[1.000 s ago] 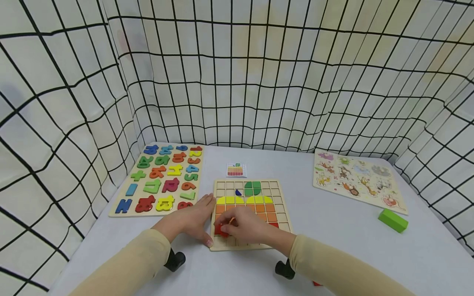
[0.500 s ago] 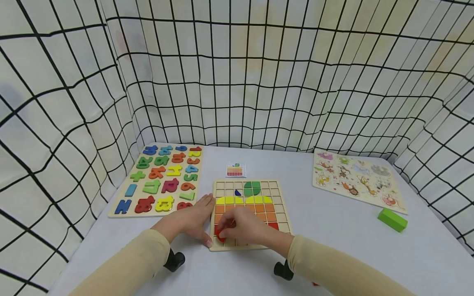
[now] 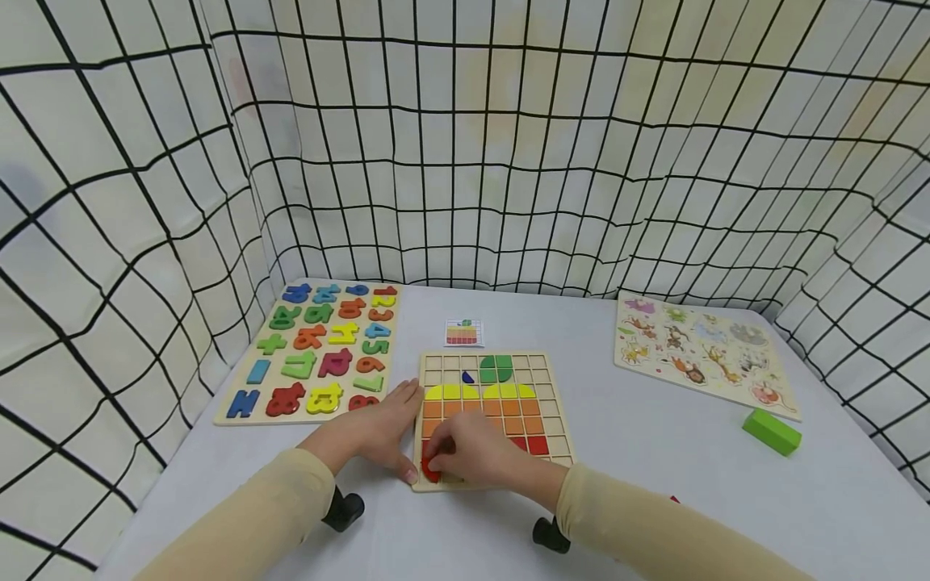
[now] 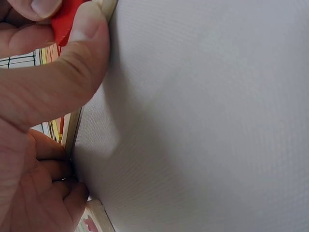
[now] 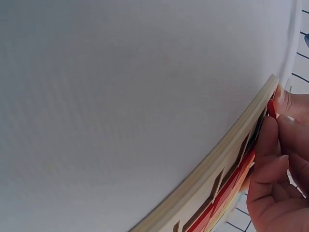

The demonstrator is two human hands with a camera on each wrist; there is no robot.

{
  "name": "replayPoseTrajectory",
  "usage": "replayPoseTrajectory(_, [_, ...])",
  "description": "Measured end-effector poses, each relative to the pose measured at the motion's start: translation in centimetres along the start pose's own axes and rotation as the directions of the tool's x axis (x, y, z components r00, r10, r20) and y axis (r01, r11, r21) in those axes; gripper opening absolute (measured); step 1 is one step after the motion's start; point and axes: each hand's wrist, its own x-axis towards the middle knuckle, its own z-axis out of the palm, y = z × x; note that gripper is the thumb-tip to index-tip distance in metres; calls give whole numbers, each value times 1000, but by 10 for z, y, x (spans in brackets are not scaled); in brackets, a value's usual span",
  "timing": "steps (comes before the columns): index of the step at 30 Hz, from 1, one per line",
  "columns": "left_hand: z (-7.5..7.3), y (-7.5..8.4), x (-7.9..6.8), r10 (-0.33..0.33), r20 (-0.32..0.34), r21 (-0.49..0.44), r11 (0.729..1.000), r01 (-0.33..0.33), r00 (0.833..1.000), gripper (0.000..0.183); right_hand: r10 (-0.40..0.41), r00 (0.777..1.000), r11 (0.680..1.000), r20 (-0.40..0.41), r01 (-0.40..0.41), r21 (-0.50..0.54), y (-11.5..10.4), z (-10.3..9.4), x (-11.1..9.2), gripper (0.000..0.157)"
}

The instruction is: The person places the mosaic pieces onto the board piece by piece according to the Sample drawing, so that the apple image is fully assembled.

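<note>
A wooden grid board lies on the white table with coloured pieces set in its cells: green leaf shapes, a small blue piece, yellow pieces, orange squares and red squares. My right hand pinches a red piece with a curved edge at the board's near left corner; its fingers hide part of the piece and cells. My left hand rests along the board's left edge, fingers extended and thumb at the near corner, close beside the red piece.
A picture card lies behind the board. To the left is a letter-and-number puzzle; to the right, an animal puzzle and a green block. A small red piece shows beside the right sleeve. Black netting surrounds the table.
My right hand has shifted slightly left and nearer with the red piece, down into the corner area. The right sleeve moved, showing a different bit of red beside it. The left hand stays put.
</note>
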Motion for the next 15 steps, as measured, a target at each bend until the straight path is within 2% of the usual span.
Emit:
replayPoseTrajectory(7, [0,1,0,9,-1,-2,1000,-9,1000,121,-10,1000,996,-5,10,-90,-3,2,0,8])
replayPoseTrajectory(15, [1,-2,1,11,1,14,1000,-11,1000,121,-48,999,990,-7,47,-135,-1,5,1,7])
